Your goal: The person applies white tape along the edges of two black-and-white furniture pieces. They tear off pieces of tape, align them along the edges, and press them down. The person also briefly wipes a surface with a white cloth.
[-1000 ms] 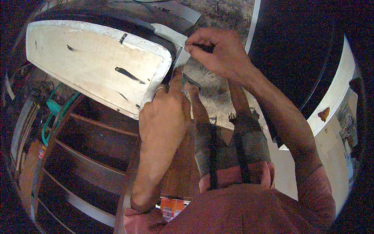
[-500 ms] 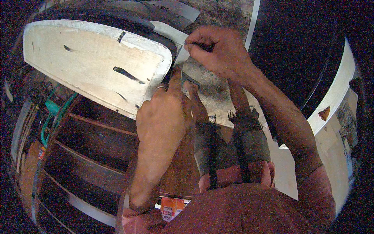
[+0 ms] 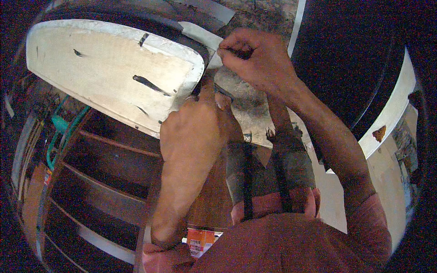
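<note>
A long cream panel (image 3: pixel 114 68) with a rounded end and white rim slants across the upper left, black material folded along its far edge. My left hand (image 3: pixel 193 129), a ring on one finger, is closed at the panel's rounded end; its fingertips are partly hidden against the dark edge. Just beyond, to the right, my right hand (image 3: pixel 261 59) is raised with thumb and fingers pinched together. Whatever lies in that pinch is too small to make out. The pinch is close to a pale strip (image 3: pixel 200 32) beside the black material.
Dark brown wooden shelving (image 3: pixel 104 177) fills the lower left, with a green object (image 3: pixel 59 123) beside it. A large black rounded piece (image 3: pixel 341 59) with a white rim stands on the right. My feet and legs (image 3: pixel 273 159) show below the hands, near an orange-and-white package (image 3: pixel 200 241).
The panel's rounded end has shifted slightly right. My left hand has turned a little at the edge, and my right hand has moved slightly right, still pinched.
</note>
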Demonstrator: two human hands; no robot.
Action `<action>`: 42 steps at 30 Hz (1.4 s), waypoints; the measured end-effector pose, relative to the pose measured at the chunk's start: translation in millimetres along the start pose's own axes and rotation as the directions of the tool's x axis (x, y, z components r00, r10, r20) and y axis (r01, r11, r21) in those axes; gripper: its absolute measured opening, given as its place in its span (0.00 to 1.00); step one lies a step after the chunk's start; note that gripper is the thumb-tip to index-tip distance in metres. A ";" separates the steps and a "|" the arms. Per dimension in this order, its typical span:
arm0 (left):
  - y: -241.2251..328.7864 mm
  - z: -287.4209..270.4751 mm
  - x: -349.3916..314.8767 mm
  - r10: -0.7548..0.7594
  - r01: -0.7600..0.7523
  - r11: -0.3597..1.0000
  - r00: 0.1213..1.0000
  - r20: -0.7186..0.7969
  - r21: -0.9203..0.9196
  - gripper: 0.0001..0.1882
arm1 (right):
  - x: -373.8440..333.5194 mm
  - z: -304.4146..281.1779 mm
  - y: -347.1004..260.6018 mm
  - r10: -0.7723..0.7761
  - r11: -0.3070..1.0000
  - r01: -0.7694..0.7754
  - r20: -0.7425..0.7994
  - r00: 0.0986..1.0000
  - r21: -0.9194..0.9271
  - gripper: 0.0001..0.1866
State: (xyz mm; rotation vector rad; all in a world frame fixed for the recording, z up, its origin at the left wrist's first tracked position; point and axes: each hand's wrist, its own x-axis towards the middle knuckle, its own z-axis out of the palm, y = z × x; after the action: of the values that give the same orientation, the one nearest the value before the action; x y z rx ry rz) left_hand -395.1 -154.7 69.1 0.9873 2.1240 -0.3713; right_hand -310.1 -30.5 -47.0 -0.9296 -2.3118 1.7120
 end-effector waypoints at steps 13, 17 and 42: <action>-2.4 -1.9 1.8 0.047 -0.047 0.999 0.999 0.001 -0.006 0.26 | 2.0 -2.8 2.7 0.071 0.993 -0.072 0.016 0.997 0.089 0.13; -1.3 -1.9 1.9 0.028 -0.028 0.999 1.000 0.001 -0.027 0.25 | 3.4 -2.8 6.3 0.033 0.990 -0.036 0.019 0.999 0.137 0.12; -2.4 -1.1 -0.9 0.034 -0.034 0.998 0.999 -0.001 -0.060 0.18 | -1.4 9.9 8.6 -0.107 0.992 0.097 -0.126 0.986 -0.078 0.38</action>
State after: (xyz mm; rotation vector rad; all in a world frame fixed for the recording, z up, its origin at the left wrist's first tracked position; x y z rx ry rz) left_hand -397.1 -156.1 70.4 0.9874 2.1031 -0.2898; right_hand -309.8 -37.9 -57.8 -0.8895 -2.3065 1.4921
